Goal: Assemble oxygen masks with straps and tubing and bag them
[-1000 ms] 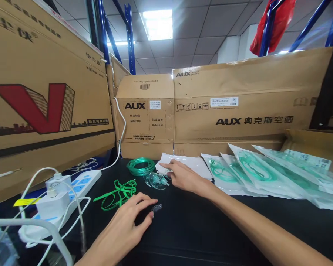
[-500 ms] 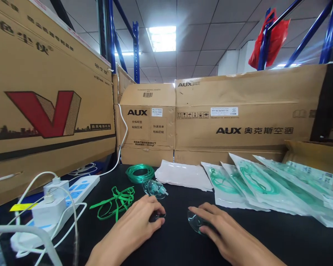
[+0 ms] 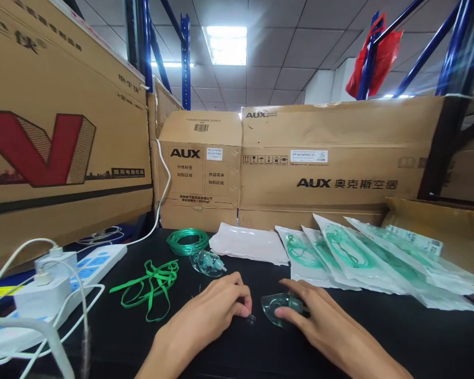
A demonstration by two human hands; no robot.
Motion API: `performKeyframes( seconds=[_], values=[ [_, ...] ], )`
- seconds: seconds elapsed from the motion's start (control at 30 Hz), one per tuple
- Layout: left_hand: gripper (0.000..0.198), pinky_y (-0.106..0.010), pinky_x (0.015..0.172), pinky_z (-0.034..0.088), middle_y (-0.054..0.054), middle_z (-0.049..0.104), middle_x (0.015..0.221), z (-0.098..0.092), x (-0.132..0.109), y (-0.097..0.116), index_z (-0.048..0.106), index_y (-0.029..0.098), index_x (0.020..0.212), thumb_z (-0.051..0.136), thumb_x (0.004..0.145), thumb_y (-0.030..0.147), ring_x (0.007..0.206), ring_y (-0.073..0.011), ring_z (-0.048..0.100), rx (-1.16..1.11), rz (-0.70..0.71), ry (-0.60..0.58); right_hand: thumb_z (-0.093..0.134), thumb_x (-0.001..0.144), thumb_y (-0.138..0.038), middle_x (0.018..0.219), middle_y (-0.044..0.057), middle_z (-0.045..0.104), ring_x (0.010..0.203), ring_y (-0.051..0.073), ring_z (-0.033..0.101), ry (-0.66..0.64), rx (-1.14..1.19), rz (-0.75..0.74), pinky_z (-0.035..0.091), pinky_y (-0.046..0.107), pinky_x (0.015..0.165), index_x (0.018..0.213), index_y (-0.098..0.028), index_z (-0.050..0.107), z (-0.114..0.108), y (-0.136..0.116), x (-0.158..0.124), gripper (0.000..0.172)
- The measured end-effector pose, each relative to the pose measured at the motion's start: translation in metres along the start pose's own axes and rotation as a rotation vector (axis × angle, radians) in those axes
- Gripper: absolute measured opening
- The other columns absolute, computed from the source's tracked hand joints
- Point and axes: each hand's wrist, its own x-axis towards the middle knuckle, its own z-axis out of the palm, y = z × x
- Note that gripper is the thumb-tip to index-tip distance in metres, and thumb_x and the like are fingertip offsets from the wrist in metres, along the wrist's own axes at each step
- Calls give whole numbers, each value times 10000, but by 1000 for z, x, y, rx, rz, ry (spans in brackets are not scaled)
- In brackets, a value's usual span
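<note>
My right hand (image 3: 314,308) is closed around a clear greenish oxygen mask (image 3: 275,308), thumb in front and fingers behind, just above the black tabletop. To its left, my left hand (image 3: 221,302) pinches a small clear piece (image 3: 252,319) between thumb and fingertips; its exact kind is too small to make out. The two hands are a short gap apart. Beyond my left hand lies a second clear mask with a connector (image 3: 208,262), beside a coil of green tubing (image 3: 187,242). A loose tangle of green strap (image 3: 155,284) rests further left.
A white power strip (image 3: 102,260) with plugged-in chargers (image 3: 43,300) and looping white cables occupies the left. A white packet (image 3: 248,243) lies at the back. Several sealed pouches with green tubing (image 3: 347,250) overlap on the right. Cardboard panels (image 3: 339,131) wall the back.
The view has turned slightly right. My left hand has moved right, nearer the mask in my right hand, and now holds the small clear piece at its fingertips. The mask shows more plainly.
</note>
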Motion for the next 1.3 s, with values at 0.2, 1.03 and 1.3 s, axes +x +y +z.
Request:
performKeyframes(
  seconds=[0.2,1.03,1.3],
  values=[
    [169,-256,942,417,24,613,1121,-2,5,8,606,276,1035,451,1067,215,1116,-155,589,16,95,90,590,950,-512,1388,76,674,1357,311,583,38,75,-40,416,439,1159,1337,-306,662,6,-4,0,444],
    [118,-283,965,421,33,608,1137,2,9,26,623,291,1034,510,1065,277,1143,-163,594,-4,140,46,615,950,-504,1375,60,682,1341,304,565,-76,191,-87,395,429,1142,1317,-292,690,-12,-20,-5,430],
    [303,-309,871,499,-13,735,1077,0,17,21,726,283,1160,671,948,492,1001,-212,667,-173,30,156,594,982,-451,1279,52,733,1183,291,651,-66,308,-200,475,407,1032,1242,-263,720,-27,-33,-5,345]
  ],
)
